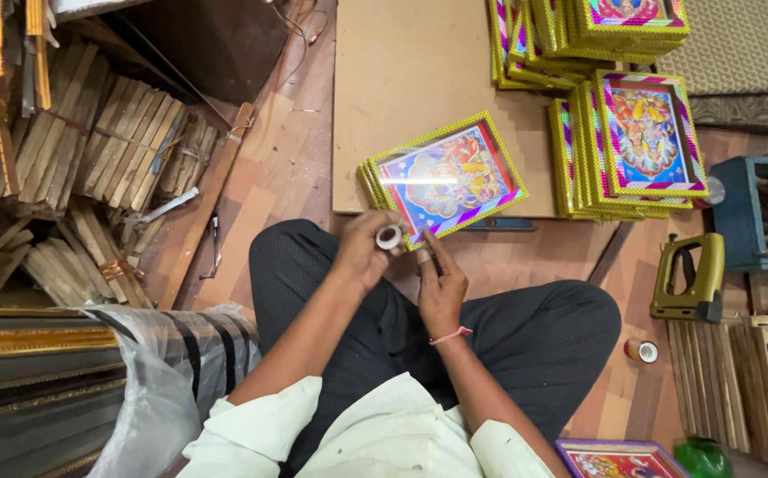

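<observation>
Wooden floorboards (pixel 287 168) fill the workshop, and a person sits cross-legged on them in dark trousers and a pale shirt. Flat on the floor ahead lies a brown board (pixel 402 80) that serves as a low bench. Bundles of wooden strips (pixel 110 142) are heaped at the left, with gilt mouldings (pixel 30 341) and a clear plastic bag (pixel 172 372) nearer the person. On the right sit a green staple gun (pixel 689 279), a blue box (pixel 760 221), more wooden strips (pixel 747 381) and a spare tape roll (pixel 641 350).

Over the lap, the left hand (pixel 362 252) is closed around a small roll of tape (pixel 389 236), its round opening turned up toward the camera. The right hand (pixel 440 283) has its fingers pinched at the near corner of a framed picture (pixel 449 177); possibly it holds a tape end, though that is too small to tell. This picture tops a short stack at the board's near edge, lying flat and face up, its long axis running from lower left up to upper right, slanted against the board's edge. Taller stacks of the same yellow-edged frames (pixel 641 146) stand farther right and at the far side
</observation>
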Tool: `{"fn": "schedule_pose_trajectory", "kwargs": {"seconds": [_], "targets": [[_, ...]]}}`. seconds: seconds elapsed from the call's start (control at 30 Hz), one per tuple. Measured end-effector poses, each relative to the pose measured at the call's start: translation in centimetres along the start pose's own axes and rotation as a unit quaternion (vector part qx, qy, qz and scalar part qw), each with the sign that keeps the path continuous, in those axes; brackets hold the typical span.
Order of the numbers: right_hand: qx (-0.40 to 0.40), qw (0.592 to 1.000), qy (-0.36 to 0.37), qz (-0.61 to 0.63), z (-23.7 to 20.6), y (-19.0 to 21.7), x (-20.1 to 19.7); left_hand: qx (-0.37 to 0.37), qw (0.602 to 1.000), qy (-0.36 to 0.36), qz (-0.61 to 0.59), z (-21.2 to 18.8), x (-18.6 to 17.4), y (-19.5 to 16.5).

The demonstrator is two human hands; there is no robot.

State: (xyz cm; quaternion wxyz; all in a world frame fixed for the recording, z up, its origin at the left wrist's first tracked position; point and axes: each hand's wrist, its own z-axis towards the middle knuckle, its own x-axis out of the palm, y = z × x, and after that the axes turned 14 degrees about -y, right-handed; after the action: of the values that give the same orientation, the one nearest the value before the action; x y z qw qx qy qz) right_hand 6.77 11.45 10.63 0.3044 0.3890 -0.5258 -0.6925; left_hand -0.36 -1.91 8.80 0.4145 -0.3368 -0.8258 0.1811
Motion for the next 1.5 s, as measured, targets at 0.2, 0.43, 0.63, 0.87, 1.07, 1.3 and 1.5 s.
{"fn": "schedule_pose_trajectory", "kwargs": {"seconds": [0.2, 0.43, 0.63, 0.87, 1.07, 1.3, 1.5], "targets": [[-0.014, 0.974, -0.216, 0.07, 5.1, -1.6, -3.8, 0.135, 0.985, -0.054, 0.089, 0.9, 0.2, -4.6], [0.075, 0.963, -0.258, 0.031, 14.5, -9.7, -6.3, 0.364, 0.856, -0.104, 0.353, 5.4, 3.5, -7.0], [-0.157, 0.846, -0.36, -0.361, 13.0, -10.2, -5.9, 0.378, 0.774, -0.068, 0.504, 6.5, 3.5, -7.2], [0.122, 0.985, -0.105, 0.069, 1.6, -3.9, -0.5, 0.376, 0.781, -0.079, 0.493, 5.3, 1.7, -5.2], [0.204, 0.965, -0.097, 0.133, 1.3, -0.5, 0.7, 0.381, 0.844, -0.024, 0.376, 3.0, 0.9, -4.7], [0.105, 0.99, -0.056, 0.082, 6.7, -4.9, -3.2, 0.173, 0.957, -0.117, 0.201, -7.1, -1.8, 0.0], [0.118, 0.985, -0.076, 0.097, 11.9, -5.6, -4.4, 0.114, 0.968, -0.028, 0.223, -10.1, -1.1, 1.9]]}}
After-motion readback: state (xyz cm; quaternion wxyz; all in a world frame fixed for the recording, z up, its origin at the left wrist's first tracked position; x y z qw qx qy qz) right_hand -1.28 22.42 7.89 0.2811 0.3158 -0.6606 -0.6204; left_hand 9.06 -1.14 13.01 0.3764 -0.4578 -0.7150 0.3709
